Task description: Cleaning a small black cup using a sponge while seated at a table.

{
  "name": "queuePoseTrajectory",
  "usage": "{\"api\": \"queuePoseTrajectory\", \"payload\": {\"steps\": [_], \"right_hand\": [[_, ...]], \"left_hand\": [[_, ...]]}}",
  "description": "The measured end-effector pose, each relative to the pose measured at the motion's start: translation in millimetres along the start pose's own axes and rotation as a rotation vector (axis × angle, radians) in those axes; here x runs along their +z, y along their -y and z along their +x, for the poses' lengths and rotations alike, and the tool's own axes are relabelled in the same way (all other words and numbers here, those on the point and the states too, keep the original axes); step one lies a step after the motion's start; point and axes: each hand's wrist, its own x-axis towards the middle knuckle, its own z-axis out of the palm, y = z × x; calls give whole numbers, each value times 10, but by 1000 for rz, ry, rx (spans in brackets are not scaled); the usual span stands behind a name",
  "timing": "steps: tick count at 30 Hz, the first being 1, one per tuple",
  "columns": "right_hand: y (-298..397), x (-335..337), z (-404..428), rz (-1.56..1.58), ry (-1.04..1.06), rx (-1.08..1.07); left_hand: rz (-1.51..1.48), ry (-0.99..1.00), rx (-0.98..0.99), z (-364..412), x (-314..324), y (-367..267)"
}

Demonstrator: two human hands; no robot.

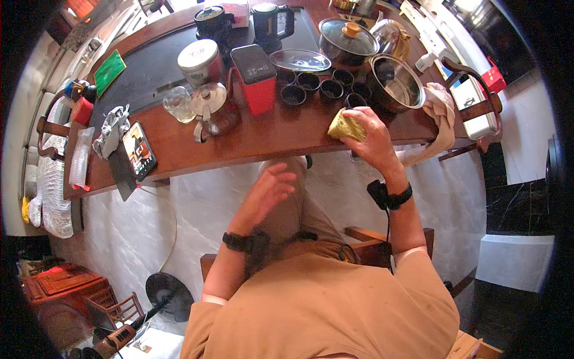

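Note:
My right hand grips a yellowish piece of sponge or folded cloth above the front edge of the wooden table. Just beyond it stand several small black cups and an open stainless steel pot. Over my lap, short of the table edge, my left hand holds nothing; its fingers are spread and slightly blurred. A glass teapot with a metal lid, a clear glass cup and a red canister with a black lid stand left of the cups.
A smartphone leans near the table's left front, beside a crumpled grey cloth and a sleeve of plastic cups. Farther back are a lidded pot, an electric kettle and a metal kettle. A beige cloth hangs at the right.

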Motion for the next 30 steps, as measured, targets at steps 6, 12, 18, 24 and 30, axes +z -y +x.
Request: {"api": "queuePoseTrajectory", "payload": {"steps": [6, 12, 18, 24, 30], "right_hand": [[-84, 107, 36, -48, 42, -17], [-31, 1, 32, 15, -16, -56], [-182, -552, 195, 438, -278, 252], [-118, -997, 718, 497, -249, 725], [-765, -1160, 510, 447, -21, 570]], "left_hand": [[0, -13, 17, -12, 15, 17], [-9, -11, 18, -16, -40, 15], [48, -11, 0, -16, -12, -2], [71, -21, 19, -63, 2, -13], [7, 13, 10, 54, 11, 74]]}}
